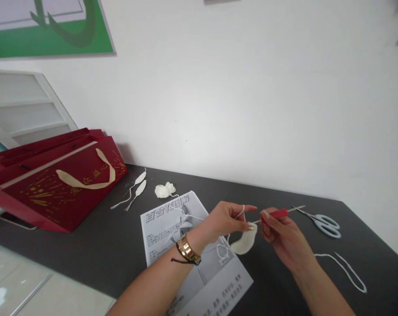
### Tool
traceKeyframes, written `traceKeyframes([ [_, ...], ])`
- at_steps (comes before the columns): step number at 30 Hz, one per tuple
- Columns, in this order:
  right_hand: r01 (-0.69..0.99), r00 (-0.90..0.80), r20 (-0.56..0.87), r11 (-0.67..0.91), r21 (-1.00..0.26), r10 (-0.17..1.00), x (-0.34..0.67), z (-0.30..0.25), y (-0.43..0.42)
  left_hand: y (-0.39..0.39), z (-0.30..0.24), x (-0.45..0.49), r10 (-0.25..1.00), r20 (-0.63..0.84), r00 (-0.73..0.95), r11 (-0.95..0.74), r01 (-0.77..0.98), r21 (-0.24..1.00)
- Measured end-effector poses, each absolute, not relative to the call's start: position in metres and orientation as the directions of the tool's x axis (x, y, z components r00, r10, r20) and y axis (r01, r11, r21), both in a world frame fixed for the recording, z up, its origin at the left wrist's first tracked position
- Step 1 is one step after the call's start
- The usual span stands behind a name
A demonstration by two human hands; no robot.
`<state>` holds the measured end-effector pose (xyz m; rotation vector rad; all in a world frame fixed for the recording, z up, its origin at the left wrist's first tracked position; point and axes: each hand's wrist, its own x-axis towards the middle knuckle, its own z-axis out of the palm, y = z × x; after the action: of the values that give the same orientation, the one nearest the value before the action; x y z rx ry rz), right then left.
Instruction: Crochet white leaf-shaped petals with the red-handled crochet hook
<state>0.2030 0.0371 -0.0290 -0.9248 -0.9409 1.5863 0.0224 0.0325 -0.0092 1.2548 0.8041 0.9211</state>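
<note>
Between thumb and fingers my left hand [230,218] pinches the edge of a white crocheted piece [244,242], which hangs below the fingertips. White yarn loops around the left index finger and trails back over the printed sheet to a small yarn ball [165,190]. My right hand [278,232] grips a crochet hook [278,214] by its red handle. The hook's thin metal tip reaches to the top edge of the crocheted piece, close to the left fingertips. Whether the tip passes through a stitch is too small to tell.
A printed pattern sheet [162,228] lies under my left forearm. Scissors [324,223] and a loose yarn strand [350,274] rest on the dark table at right. Two white leaf-shaped crocheted pieces [141,188] lie near a red gift bag [63,184] at left. A white wall stands behind.
</note>
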Motion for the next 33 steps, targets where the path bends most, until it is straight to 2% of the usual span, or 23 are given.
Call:
traceKeyframes([
  [11,-0.337,-0.214,-0.094,-0.164,-0.927,0.972,0.203,-0.029,0.036,0.035,-0.01,0.017,0.875,-0.001,0.483,0.007,-0.01,1.0],
  [16,-0.28,-0.277,-0.097,-0.177,-0.943,0.956,0.199,-0.029,0.036,0.035,-0.009,0.015,0.879,0.004,0.476,-0.029,0.046,0.998],
  [21,-0.229,-0.251,-0.116,-0.175,-0.958,0.961,0.197,-0.03,0.035,0.034,-0.008,0.02,0.896,-0.003,0.443,-0.037,0.081,0.996],
  [27,-0.251,-0.259,-0.115,-0.182,-0.951,0.959,0.199,-0.03,0.036,0.033,-0.009,0.021,0.903,-0.006,0.429,0.004,0.004,1.0],
  [33,-0.412,-0.345,-0.139,-0.282,-0.866,0.928,0.206,-0.031,0.036,0.041,-0.011,0.01,0.868,-0.029,0.496,0.124,-0.159,0.979],
])
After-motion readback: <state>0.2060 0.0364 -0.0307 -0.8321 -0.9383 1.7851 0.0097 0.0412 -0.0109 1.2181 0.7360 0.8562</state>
